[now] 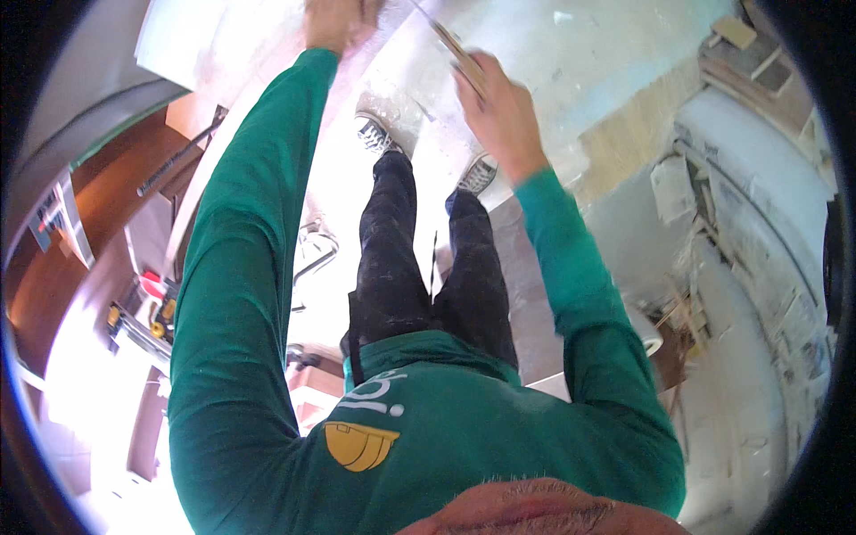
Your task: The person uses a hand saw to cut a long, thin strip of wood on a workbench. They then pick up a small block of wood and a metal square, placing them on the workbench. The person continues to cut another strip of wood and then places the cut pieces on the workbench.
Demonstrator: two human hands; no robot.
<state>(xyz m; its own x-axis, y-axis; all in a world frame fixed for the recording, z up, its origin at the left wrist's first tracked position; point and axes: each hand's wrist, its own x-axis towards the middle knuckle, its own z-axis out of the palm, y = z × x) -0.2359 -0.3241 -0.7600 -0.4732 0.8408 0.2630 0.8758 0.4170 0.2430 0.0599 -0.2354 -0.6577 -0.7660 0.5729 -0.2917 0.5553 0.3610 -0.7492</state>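
My right hand is closed around a slim tool with a wood-coloured handle. A thin, pale shaft or blade runs from the handle up past the top edge, so its tip is out of sight and its kind is unclear. To the left, my left hand reaches to the top edge, blurred and partly cut off; whether its fingers hold anything does not show. Below both hands spreads a pale, whitish flat surface.
My sneakers stand beneath the hands. At left are brown panels and a yellow-and-black power tool. Wood offcuts lie at right, near a dusty, pale wall-like surface. A small board rests at the upper right.
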